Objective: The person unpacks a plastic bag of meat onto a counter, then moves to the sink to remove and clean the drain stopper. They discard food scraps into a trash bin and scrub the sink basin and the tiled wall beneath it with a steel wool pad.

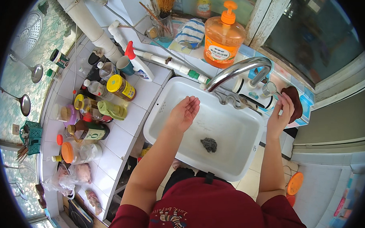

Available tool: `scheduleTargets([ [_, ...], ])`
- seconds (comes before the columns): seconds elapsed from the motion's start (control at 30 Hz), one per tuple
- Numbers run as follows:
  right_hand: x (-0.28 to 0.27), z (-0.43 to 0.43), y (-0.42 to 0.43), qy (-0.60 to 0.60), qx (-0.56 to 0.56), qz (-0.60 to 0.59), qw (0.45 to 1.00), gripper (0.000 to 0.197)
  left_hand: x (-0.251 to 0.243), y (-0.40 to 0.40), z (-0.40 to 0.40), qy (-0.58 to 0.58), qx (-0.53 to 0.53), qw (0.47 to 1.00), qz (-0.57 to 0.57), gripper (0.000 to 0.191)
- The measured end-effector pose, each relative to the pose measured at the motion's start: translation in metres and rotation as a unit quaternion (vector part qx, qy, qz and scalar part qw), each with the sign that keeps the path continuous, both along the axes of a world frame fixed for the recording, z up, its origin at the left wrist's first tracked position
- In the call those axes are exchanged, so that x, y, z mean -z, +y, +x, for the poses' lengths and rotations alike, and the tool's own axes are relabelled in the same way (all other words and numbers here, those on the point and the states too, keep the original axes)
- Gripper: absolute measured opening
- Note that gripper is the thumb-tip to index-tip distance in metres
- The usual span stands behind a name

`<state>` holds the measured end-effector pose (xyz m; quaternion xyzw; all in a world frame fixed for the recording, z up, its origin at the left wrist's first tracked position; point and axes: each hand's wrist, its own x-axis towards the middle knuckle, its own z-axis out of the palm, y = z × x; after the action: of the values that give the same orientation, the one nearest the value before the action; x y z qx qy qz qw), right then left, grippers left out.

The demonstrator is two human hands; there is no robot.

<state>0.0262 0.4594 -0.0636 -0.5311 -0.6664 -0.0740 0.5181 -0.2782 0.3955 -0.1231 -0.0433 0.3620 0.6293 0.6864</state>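
Over the left part of the white sink (228, 124), my left hand (185, 114) is held palm up with fingers slightly curled and nothing in it. My right hand (280, 113) has its fingertips on the metal lever (270, 89) beside the curved chrome faucet (241, 68). Close behind those fingers lies a dark brown item (293, 104), perhaps a cloth. A white unit (250, 92) sits by the faucet's end. In the basin rests a dark grey scouring pad (209, 144), apart from both hands. I see no clear stream of water.
Bottles and jars crowd the tiled counter (142, 91) at left, including a spray bottle (138, 64). An orange soap pump bottle (223, 37), a striped cloth (191, 32) and a glass (164, 28) with brushes line the ledge. White pipes (156, 59) run behind the sink.
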Motion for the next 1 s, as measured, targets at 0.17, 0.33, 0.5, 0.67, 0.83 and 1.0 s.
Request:
scheduleTargets([
  [0.17, 0.050, -0.100, -0.045, 0.529, -0.265, -0.381, 0.710, 0.027, 0.001, 0.008, 0.011, -0.034, -0.006, 0.999, -0.017, 0.021],
  [0.33, 0.070, -0.172, -0.043, 0.685, -0.232, -0.525, 0.448, 0.040, -0.009, 0.005, 0.023, -0.050, -0.046, 0.997, -0.035, 0.024],
  [0.5, 0.093, -0.205, -0.039, 0.754, -0.202, -0.522, 0.344, 0.028, 0.012, -0.008, 0.023, -0.058, -0.104, 0.992, -0.050, 0.022],
  [0.67, 0.107, -0.224, -0.052, 0.745, -0.091, -0.549, 0.369, 0.025, 0.038, -0.023, 0.015, -0.063, -0.127, 0.985, -0.093, 0.026],
  [0.83, 0.128, -0.241, -0.040, 0.744, -0.093, -0.541, 0.382, 0.027, 0.052, -0.010, -0.003, -0.077, -0.133, 0.983, -0.098, 0.036],
  [1.0, 0.106, -0.269, 0.026, 0.743, -0.112, -0.555, 0.356, 0.048, 0.019, 0.048, -0.048, -0.064, -0.102, 0.991, -0.057, 0.061],
])
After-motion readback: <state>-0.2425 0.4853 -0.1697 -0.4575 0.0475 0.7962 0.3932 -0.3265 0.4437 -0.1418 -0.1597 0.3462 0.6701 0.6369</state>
